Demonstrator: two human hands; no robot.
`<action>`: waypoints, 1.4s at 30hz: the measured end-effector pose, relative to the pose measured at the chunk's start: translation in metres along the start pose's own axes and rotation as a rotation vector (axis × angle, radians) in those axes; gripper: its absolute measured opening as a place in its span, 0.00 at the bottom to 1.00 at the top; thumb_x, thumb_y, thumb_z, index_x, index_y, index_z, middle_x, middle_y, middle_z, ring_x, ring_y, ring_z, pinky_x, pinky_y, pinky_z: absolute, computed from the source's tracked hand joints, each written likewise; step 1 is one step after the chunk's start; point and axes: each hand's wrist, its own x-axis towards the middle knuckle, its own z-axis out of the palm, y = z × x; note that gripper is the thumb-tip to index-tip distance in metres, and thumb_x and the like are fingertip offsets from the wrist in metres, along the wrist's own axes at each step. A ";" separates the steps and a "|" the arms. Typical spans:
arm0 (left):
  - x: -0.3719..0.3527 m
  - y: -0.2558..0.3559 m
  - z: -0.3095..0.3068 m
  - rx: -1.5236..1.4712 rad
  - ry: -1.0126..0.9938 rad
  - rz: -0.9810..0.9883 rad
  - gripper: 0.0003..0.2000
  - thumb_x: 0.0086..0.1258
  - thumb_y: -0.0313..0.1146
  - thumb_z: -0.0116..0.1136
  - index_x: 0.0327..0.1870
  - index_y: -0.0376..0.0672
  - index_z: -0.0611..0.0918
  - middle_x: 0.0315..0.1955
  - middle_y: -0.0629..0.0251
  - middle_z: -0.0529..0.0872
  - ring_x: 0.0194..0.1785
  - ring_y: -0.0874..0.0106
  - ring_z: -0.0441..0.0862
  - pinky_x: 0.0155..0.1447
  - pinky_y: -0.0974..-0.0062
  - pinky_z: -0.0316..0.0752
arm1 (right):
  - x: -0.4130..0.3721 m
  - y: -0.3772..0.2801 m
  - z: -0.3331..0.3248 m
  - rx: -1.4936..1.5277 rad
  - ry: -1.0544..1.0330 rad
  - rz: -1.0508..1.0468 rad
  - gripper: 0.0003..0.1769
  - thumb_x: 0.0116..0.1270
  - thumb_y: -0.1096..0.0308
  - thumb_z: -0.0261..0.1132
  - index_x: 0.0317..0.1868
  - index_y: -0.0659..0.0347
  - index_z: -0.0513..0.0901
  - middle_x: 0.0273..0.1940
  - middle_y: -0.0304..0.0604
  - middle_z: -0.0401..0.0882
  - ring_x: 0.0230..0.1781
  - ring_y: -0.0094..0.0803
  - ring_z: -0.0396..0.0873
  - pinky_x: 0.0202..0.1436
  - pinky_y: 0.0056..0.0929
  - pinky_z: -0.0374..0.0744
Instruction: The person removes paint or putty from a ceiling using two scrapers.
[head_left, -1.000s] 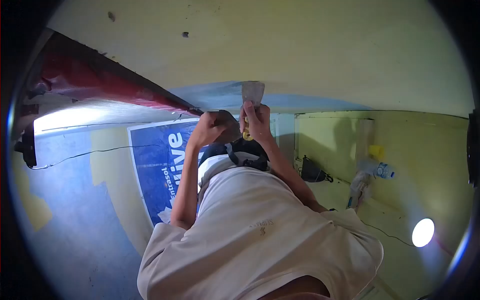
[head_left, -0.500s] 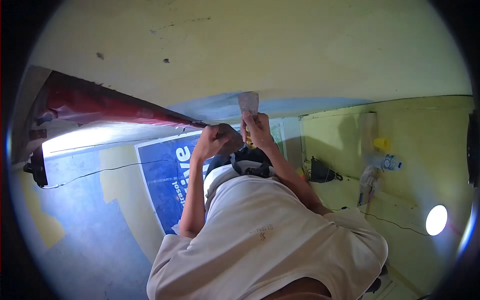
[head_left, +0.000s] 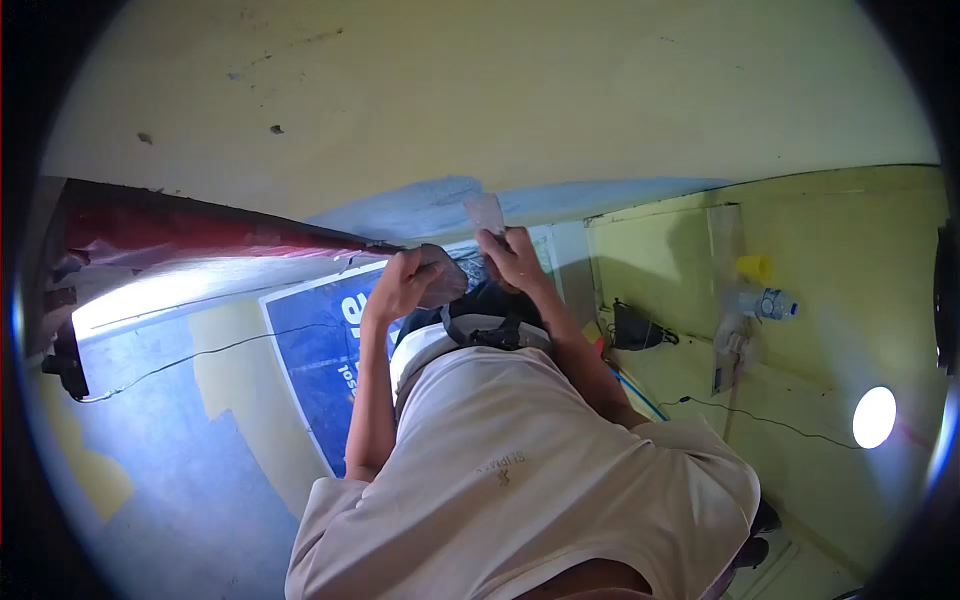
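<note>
My right hand (head_left: 514, 262) is closed around the handle of a putty knife (head_left: 485, 213), its broad pale blade pointing up toward the wall. Most of the handle is hidden by the fingers. To its left, my left hand (head_left: 398, 287) grips a flat grey-brown piece with a rounded edge (head_left: 443, 277), held at waist height. A bluish patch (head_left: 400, 208) runs along the yellowish wall (head_left: 560, 90), and the blade overlaps it in this view.
A red-covered ledge (head_left: 200, 225) juts out on the left. Below lies a blue printed banner (head_left: 315, 365). On the right are a plastic bottle (head_left: 768, 303), a yellow cup-like object (head_left: 755, 268), a dark bag (head_left: 637, 328), a cable (head_left: 770, 432) and a bright round lamp (head_left: 874, 417).
My view has shifted, and the wall marks now sit farther left. The putty knife blade tilts more to the left, and the hands are slightly farther apart.
</note>
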 end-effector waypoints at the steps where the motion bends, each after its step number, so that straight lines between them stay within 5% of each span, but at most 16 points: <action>1: -0.002 0.000 0.002 -0.088 0.026 0.000 0.10 0.67 0.31 0.62 0.40 0.32 0.81 0.29 0.54 0.83 0.32 0.69 0.72 0.40 0.69 0.72 | -0.005 0.007 -0.008 -0.073 0.012 -0.002 0.23 0.73 0.55 0.62 0.25 0.64 0.79 0.13 0.35 0.72 0.12 0.23 0.72 0.17 0.28 0.68; 4: -0.003 0.001 0.004 -0.288 0.072 -0.028 0.08 0.69 0.30 0.61 0.41 0.32 0.82 0.32 0.59 0.85 0.34 0.74 0.72 0.41 0.71 0.71 | -0.014 0.033 -0.028 -0.232 0.036 0.017 0.24 0.74 0.53 0.59 0.27 0.64 0.81 0.13 0.36 0.72 0.13 0.23 0.71 0.18 0.28 0.68; 7: 0.003 0.000 0.000 -0.122 0.104 -0.180 0.08 0.70 0.30 0.60 0.41 0.33 0.83 0.32 0.64 0.85 0.37 0.76 0.76 0.44 0.74 0.72 | -0.013 0.064 -0.033 -0.016 0.099 0.174 0.24 0.76 0.51 0.57 0.29 0.64 0.81 0.14 0.36 0.71 0.13 0.23 0.70 0.19 0.27 0.67; 11: 0.022 -0.023 0.035 -1.342 0.017 -0.769 0.12 0.74 0.32 0.55 0.51 0.33 0.79 0.46 0.58 0.84 0.49 0.67 0.82 0.56 0.70 0.77 | -0.006 0.061 -0.023 0.140 0.171 0.138 0.24 0.76 0.52 0.57 0.28 0.63 0.78 0.18 0.33 0.71 0.15 0.20 0.67 0.19 0.23 0.66; 12: 0.029 -0.028 0.045 -1.377 0.043 -0.779 0.13 0.76 0.30 0.51 0.56 0.32 0.75 0.52 0.55 0.82 0.53 0.64 0.82 0.62 0.67 0.77 | -0.007 0.056 -0.019 0.233 0.177 0.159 0.20 0.76 0.55 0.58 0.30 0.63 0.78 0.18 0.32 0.71 0.15 0.19 0.67 0.20 0.22 0.66; 19: 0.066 0.036 0.028 -1.713 0.172 -0.496 0.11 0.78 0.29 0.46 0.54 0.33 0.75 0.49 0.53 0.83 0.52 0.64 0.83 0.58 0.69 0.81 | -0.030 0.088 -0.036 0.304 0.138 0.089 0.14 0.74 0.62 0.60 0.32 0.62 0.76 0.19 0.35 0.71 0.14 0.20 0.68 0.18 0.22 0.66; 20: 0.058 0.026 0.036 -1.792 0.153 -0.393 0.11 0.79 0.29 0.43 0.55 0.33 0.74 0.49 0.53 0.82 0.52 0.63 0.83 0.58 0.67 0.82 | -0.035 0.090 -0.041 0.231 0.111 0.085 0.19 0.75 0.56 0.59 0.30 0.62 0.75 0.17 0.35 0.70 0.14 0.20 0.68 0.17 0.23 0.66; 21: 0.049 0.038 0.046 -1.762 0.319 -0.385 0.11 0.79 0.29 0.42 0.54 0.33 0.74 0.50 0.54 0.82 0.53 0.63 0.83 0.59 0.67 0.81 | -0.036 0.087 -0.046 0.253 0.088 0.102 0.21 0.75 0.53 0.58 0.30 0.62 0.75 0.17 0.35 0.69 0.14 0.21 0.68 0.16 0.23 0.66; 23: 0.027 -0.011 0.057 -1.833 -0.117 -0.337 0.11 0.79 0.28 0.43 0.55 0.33 0.74 0.50 0.56 0.82 0.55 0.64 0.82 0.60 0.67 0.80 | -0.043 0.079 -0.053 0.295 0.048 0.132 0.25 0.76 0.48 0.55 0.28 0.61 0.74 0.17 0.35 0.68 0.13 0.21 0.67 0.16 0.24 0.66; 24: 0.023 0.006 0.061 -1.648 0.049 -0.611 0.11 0.79 0.28 0.43 0.55 0.33 0.74 0.51 0.57 0.82 0.56 0.65 0.81 0.61 0.69 0.78 | -0.045 0.070 -0.049 0.284 0.101 0.132 0.28 0.77 0.45 0.52 0.27 0.61 0.73 0.16 0.35 0.68 0.13 0.22 0.67 0.16 0.23 0.67; 27: 0.033 -0.002 0.074 -1.579 0.089 -0.724 0.12 0.78 0.27 0.43 0.56 0.33 0.74 0.51 0.57 0.82 0.56 0.64 0.80 0.63 0.70 0.77 | -0.036 0.075 -0.037 0.340 0.160 0.104 0.28 0.76 0.44 0.53 0.29 0.62 0.74 0.16 0.34 0.67 0.12 0.22 0.65 0.16 0.25 0.67; 32: 0.060 0.055 0.039 -1.620 -0.033 -0.464 0.13 0.78 0.27 0.43 0.57 0.33 0.75 0.53 0.55 0.81 0.59 0.63 0.79 0.68 0.66 0.74 | -0.020 0.077 -0.024 0.154 0.088 -0.059 0.27 0.79 0.48 0.49 0.32 0.64 0.75 0.14 0.39 0.71 0.12 0.24 0.71 0.19 0.25 0.70; 33: 0.057 0.054 0.032 -1.531 0.081 -0.493 0.13 0.78 0.29 0.45 0.57 0.33 0.74 0.55 0.55 0.81 0.59 0.62 0.79 0.67 0.66 0.74 | -0.015 0.078 -0.023 0.143 0.086 -0.083 0.27 0.79 0.48 0.49 0.31 0.64 0.75 0.13 0.38 0.71 0.12 0.24 0.71 0.19 0.25 0.70; 35: 0.039 0.039 0.016 -1.358 -0.017 -0.349 0.12 0.77 0.30 0.49 0.55 0.34 0.76 0.51 0.58 0.83 0.56 0.65 0.81 0.62 0.67 0.76 | -0.004 0.079 -0.018 0.129 0.082 -0.123 0.28 0.79 0.48 0.48 0.30 0.64 0.75 0.13 0.38 0.70 0.11 0.24 0.70 0.17 0.25 0.70; 42: -0.020 -0.003 0.003 -0.839 -0.028 -0.416 0.06 0.73 0.30 0.58 0.38 0.35 0.82 0.33 0.63 0.87 0.36 0.76 0.85 0.39 0.78 0.78 | 0.010 0.054 -0.011 0.220 0.109 0.020 0.27 0.79 0.52 0.48 0.27 0.65 0.74 0.12 0.35 0.68 0.10 0.21 0.68 0.15 0.25 0.68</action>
